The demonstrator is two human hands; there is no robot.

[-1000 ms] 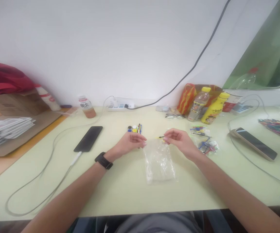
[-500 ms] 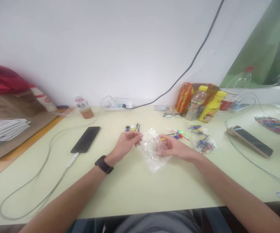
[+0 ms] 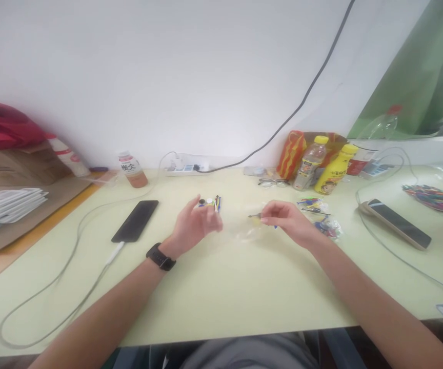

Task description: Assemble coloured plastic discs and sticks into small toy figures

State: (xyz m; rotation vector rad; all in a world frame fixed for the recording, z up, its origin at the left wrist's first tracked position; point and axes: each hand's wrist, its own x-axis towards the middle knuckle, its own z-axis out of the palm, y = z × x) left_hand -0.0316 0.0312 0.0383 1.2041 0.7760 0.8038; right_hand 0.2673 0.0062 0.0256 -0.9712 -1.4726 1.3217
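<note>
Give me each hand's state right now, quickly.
Left hand: open, slightly blurred, no grip visible.
Right hand: closed, seemingly pinching a small dark piece.

Clear plastic bag (image 3: 247,234) is v. blurred, w/ small dark plastic pc. (image 3: 254,216) pointing left, prob. at its far edge.
</note>
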